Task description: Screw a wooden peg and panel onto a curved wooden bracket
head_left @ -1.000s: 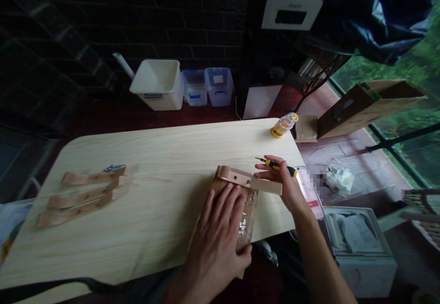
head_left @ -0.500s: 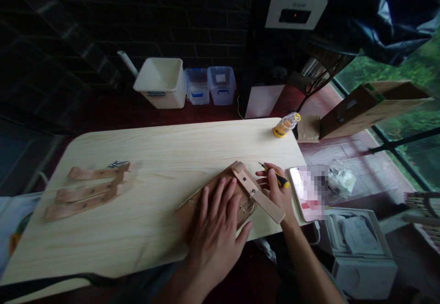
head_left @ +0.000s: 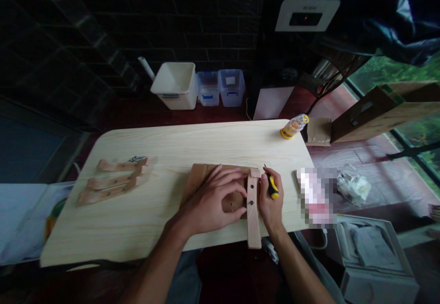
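Note:
My left hand (head_left: 213,198) lies over a brown cardboard piece (head_left: 197,175), its fingers curved and apart. Its thumb and index fingertips come up to the left edge of a wooden strip (head_left: 253,223) with a raised block at the far end and two dark screw heads. The strip lies across the right part of the cardboard, its near end jutting past the table edge. In my right hand (head_left: 271,203) is a yellow-and-black screwdriver (head_left: 273,188), tip pointing away from me. That hand's thumb is against the strip's right side. Part of the cardboard is hidden under my left hand.
Several similar wooden pieces (head_left: 113,181) lie at the table's left, by a small shiny packet (head_left: 137,158). A yellow-capped clear bottle (head_left: 294,126) stands at the far right corner. A blurred-out phone (head_left: 314,196) lies right of my hand. Bins (head_left: 177,88) stand behind the table.
The strip and cardboard have turned from slanted to nearly straight toward me. My left hand has gone from flat on the cardboard to curved fingers at the strip. The screwdriver now points more steeply away.

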The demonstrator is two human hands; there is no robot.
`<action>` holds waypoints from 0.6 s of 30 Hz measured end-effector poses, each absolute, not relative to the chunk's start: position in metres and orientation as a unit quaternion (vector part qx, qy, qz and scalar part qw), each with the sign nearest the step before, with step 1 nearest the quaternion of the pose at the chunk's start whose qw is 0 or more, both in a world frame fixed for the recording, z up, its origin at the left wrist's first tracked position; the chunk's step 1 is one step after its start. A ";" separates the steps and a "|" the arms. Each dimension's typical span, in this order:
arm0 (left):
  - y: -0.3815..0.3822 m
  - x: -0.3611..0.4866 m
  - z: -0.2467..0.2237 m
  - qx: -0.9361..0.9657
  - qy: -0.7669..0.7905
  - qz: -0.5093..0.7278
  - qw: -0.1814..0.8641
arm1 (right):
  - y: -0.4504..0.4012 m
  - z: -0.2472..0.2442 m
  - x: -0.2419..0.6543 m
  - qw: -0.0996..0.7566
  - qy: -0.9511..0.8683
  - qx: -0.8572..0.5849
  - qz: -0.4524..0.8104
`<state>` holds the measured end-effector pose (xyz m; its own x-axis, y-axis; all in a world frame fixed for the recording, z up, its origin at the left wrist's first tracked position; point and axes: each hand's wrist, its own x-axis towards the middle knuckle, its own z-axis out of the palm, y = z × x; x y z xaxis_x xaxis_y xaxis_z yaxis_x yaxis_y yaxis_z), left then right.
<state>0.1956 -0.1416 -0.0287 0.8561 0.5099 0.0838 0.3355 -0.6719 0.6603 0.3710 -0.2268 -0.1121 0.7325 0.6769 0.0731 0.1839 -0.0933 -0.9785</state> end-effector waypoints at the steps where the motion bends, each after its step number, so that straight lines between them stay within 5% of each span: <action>1: -0.144 0.196 -0.031 0.902 0.239 0.143 0.330 | -0.226 -0.111 0.367 0.602 -0.307 -0.709 0.203; 18: -0.171 0.185 -0.037 0.887 0.298 0.222 0.273 | -0.248 -0.103 0.354 0.616 -0.312 -0.664 0.287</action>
<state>0.1852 -0.1713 -0.0368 0.7231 0.6507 0.2317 0.4084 -0.6733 0.6163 0.3538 -0.2483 -0.1032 0.6414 0.7672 0.0032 0.0609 -0.0468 -0.9970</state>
